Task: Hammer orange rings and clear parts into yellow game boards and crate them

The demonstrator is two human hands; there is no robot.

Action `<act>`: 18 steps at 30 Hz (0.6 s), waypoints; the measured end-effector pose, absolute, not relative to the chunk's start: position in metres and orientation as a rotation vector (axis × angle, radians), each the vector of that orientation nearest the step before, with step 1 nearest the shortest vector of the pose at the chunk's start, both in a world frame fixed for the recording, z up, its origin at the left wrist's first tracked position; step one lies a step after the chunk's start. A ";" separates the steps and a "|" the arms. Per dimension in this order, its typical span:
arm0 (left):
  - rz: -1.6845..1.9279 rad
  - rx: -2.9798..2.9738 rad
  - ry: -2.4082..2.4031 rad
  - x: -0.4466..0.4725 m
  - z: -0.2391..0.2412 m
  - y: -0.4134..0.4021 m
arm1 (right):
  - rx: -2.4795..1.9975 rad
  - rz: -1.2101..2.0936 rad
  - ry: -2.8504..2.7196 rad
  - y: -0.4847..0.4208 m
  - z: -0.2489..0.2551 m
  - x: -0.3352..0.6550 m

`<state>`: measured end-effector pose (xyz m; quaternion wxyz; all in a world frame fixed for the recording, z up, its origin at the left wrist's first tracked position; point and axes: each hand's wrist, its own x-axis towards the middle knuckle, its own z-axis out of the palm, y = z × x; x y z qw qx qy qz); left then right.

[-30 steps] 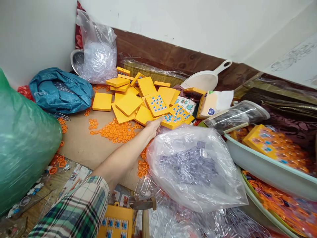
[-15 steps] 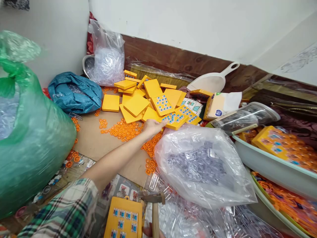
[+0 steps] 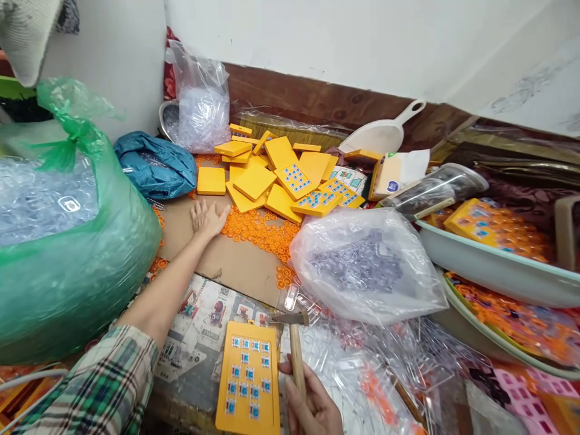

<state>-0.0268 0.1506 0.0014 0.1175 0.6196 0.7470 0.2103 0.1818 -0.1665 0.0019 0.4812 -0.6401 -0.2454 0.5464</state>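
Observation:
My left hand (image 3: 208,220) lies spread on the brown cardboard (image 3: 206,260), at the left edge of a scatter of small orange rings (image 3: 258,229). Whether anything lies under its palm is hidden. At the bottom, my right hand (image 3: 317,399) grips the wooden handle of a hammer (image 3: 296,350), whose metal head points away from me. Just left of it lies a yellow plastic board (image 3: 248,386) set with several small blue-and-white pieces. Beyond my left hand rises a heap of yellow boards (image 3: 254,181), some with blue pieces showing.
A green bag (image 3: 118,266) of clear plastic parts bulges at left, near a blue sack (image 3: 154,166). A translucent bag (image 3: 317,290) of clear pieces stands right of the rings. Farther right, a pale basin (image 3: 480,260) holds orange parts. A white scoop (image 3: 376,138) leans at the back.
My left hand has moved left and nearer, from the yellow heap to the rings' left edge. The view has shifted, bringing my right hand with the hammer more fully into sight.

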 end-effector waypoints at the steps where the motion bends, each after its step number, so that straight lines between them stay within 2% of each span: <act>1: 0.612 1.854 2.131 -0.020 0.001 0.147 | -1.576 1.322 -0.606 -0.166 0.003 0.181; 10: 0.668 2.059 1.759 0.042 -0.003 0.083 | -1.584 1.338 -0.709 -0.165 0.010 0.178; 18: 0.936 2.142 1.550 0.005 -0.004 0.030 | -1.510 1.349 -0.651 -0.169 0.008 0.182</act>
